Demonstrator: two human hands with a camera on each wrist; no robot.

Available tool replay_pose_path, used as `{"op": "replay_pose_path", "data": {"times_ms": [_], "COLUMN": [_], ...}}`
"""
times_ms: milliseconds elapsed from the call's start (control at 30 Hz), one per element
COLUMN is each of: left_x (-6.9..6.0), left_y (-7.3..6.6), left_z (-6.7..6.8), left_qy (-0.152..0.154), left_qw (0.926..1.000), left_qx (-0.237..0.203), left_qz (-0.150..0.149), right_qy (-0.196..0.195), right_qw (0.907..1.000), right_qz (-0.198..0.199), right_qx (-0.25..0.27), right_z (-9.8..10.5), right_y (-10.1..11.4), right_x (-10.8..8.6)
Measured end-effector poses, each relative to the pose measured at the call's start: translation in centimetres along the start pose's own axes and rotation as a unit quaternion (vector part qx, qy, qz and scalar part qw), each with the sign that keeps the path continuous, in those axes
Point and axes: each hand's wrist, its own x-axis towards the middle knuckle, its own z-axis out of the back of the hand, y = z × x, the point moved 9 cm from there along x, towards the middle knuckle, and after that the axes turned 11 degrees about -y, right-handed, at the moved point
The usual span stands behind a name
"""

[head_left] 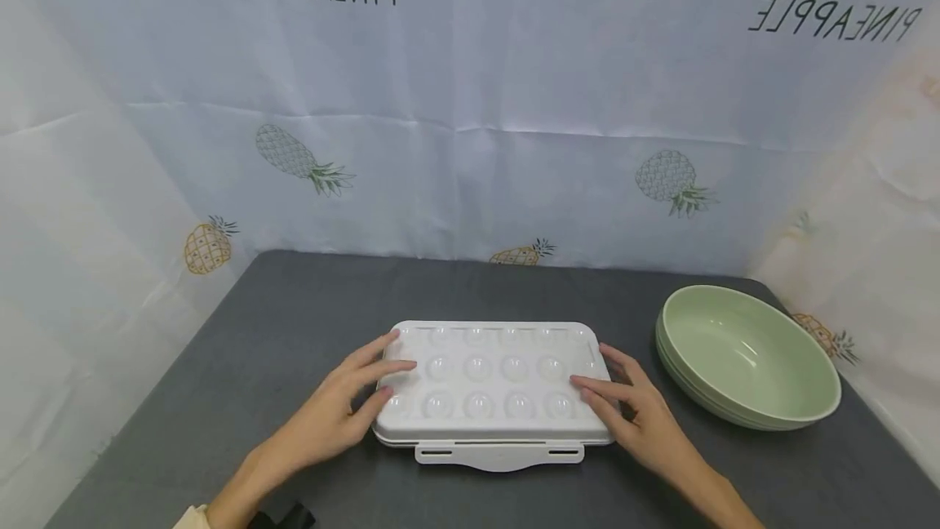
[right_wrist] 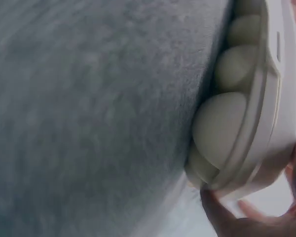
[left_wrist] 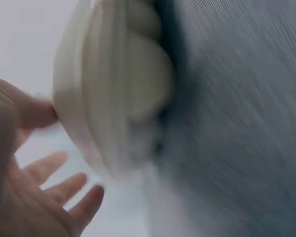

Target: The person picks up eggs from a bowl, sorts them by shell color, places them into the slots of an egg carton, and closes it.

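Note:
A white plastic egg box (head_left: 495,386) lies flat on the dark table. Its lid has rows of round bumps, and a latch flap (head_left: 499,454) juts out along the near side. My left hand (head_left: 338,411) is at the left end, fingers spread and fairly straight, fingertips resting on the lid. Over the right end, my right hand (head_left: 642,415) touches the lid with extended fingers. In the right wrist view, rounded cups (right_wrist: 219,128) bulge beneath the box, with a fingertip touching its end. The left wrist view is blurred; there the thumb (left_wrist: 37,112) touches the box's edge.
Nested pale green bowls (head_left: 749,353) stand at the table's right side. A white curtain (head_left: 455,64) with pineapple prints hangs behind and along the sides. A small black object (head_left: 290,517) shows by the left forearm.

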Motion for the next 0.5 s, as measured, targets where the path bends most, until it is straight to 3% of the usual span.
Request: {"op": "replay_pose_path", "data": {"times_ms": [67, 133, 200, 300, 400, 500], "left_x": [-0.4, -0.9, -1.5, -1.9, -2.0, -2.3], "left_y": [-1.9, -2.9, -3.1, -2.8, -2.3, -1.7], "left_z": [-0.7, -1.7, -2.6, -3.3, -3.5, -3.6], "left_qy": [0.019, 0.052, 0.085, 0.087, 0.074, 0.074], "left_qw": [0.9960, 0.9907, 0.9876, 0.9873, 0.9908, 0.9933], "left_qx": [0.072, 0.106, 0.120, 0.128, 0.113, 0.086], "left_qz": [-0.048, -0.067, -0.055, -0.036, -0.013, 0.019], "right_qy": [0.008, 0.040, 0.085, 0.131, 0.138, 0.138], "right_qw": [0.9974, 0.9923, 0.9885, 0.9837, 0.9832, 0.9818], "right_qz": [0.059, 0.093, 0.088, 0.065, 0.054, 0.067], "right_qx": [-0.041, -0.072, -0.088, -0.104, -0.107, -0.113], "right_z": [-0.2, -0.9, -1.7, -2.6, -2.8, -2.8], "right_y": [1.1, 1.8, 2.0, 2.0, 2.0, 2.1], "right_x": [-0.3, -0.8, -1.4, -2.0, -2.2, -2.2]}}
